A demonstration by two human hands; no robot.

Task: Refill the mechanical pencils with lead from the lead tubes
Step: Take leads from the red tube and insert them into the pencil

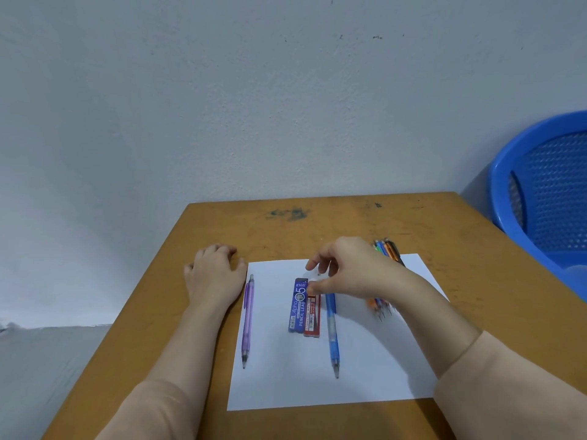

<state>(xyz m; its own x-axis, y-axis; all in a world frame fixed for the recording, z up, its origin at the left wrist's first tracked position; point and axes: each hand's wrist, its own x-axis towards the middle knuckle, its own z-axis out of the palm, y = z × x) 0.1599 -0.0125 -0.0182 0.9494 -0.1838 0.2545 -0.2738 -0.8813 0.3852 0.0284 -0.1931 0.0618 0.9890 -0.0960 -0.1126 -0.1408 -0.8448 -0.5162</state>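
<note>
A white sheet of paper (292, 376) lies on the wooden table (317, 223). On it are a purple mechanical pencil (247, 319) at the left, a blue lead tube (298, 308) and a red lead tube (313, 317) side by side in the middle, and a blue mechanical pencil (332, 338) just right of them. My right hand (352, 268) hovers over the tubes' far ends with its fingers spread, the thumb touching the top of the red tube. My left hand (216, 271) rests on the table beside the purple pencil, holding nothing.
A bundle of several coloured mechanical pencils (386, 249) lies at the paper's far right, partly hidden by my right wrist. A blue plastic basket (546, 192) stands off the table's right side. A grey wall rises just behind the table.
</note>
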